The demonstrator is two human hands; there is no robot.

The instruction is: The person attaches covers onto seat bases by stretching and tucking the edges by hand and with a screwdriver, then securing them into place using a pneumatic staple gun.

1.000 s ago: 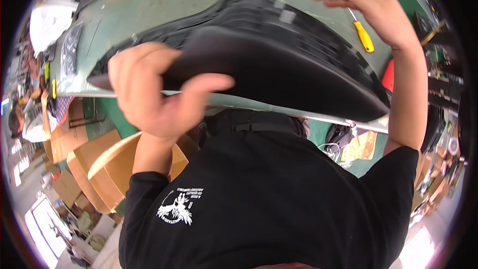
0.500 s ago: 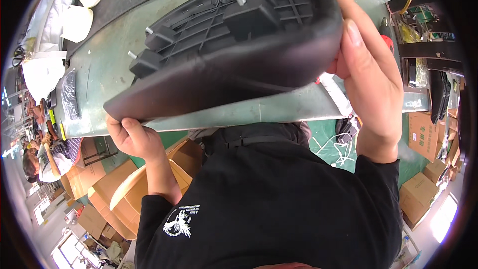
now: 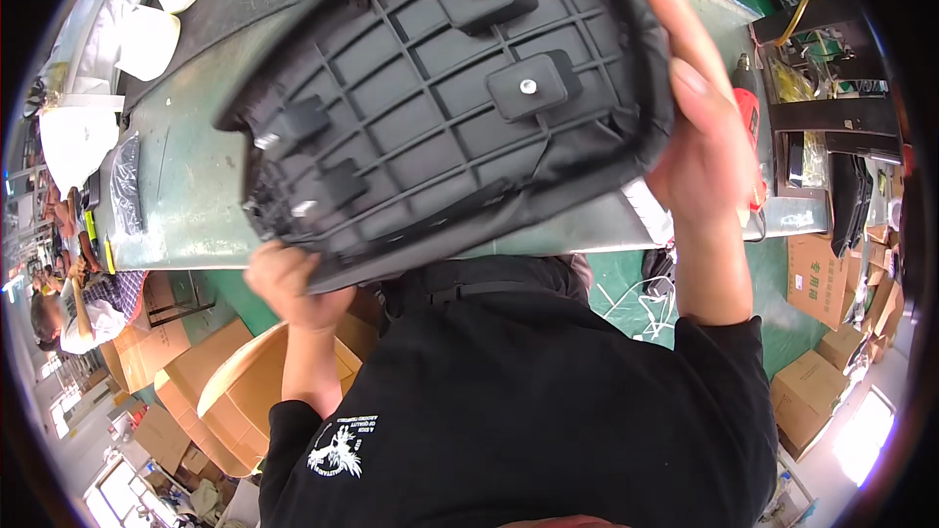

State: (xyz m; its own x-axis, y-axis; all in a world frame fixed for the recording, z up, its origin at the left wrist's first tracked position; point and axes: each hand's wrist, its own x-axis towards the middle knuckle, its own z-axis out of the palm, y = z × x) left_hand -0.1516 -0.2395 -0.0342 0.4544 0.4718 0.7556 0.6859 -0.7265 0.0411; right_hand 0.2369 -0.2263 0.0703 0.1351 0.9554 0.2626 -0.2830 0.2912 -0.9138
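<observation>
Where the room opens out around the person, a green floor (image 3: 784, 342) shows on either side, with cardboard boxes standing about and a co-worker (image 3: 88, 330) at the far left. Across the upper half runs a long workbench (image 3: 191, 210) with a worn, grey-green top. Raised over its near edge, between both hands, is a black padded panel (image 3: 391, 112), tilted so that its ribbed underside shows. Low on the left an open cardboard box (image 3: 262, 386) has its flaps spread; its contents cannot be made out. At the right stands a brown carton (image 3: 812, 393), apparently closed. A dark shelf unit (image 3: 841, 117) beside the bench holds things in yellowish clear plastic (image 3: 797, 81). The right hand (image 3: 706, 142) grips the panel's rounded end, thumb and forefinger spread wide; the left hand (image 3: 296, 282) curls its fingers closely on the lower left corner. At the bench's left lies a clear bag (image 3: 125, 181) with dark contents. Metal studs (image 3: 528, 87) project from the underside.
</observation>
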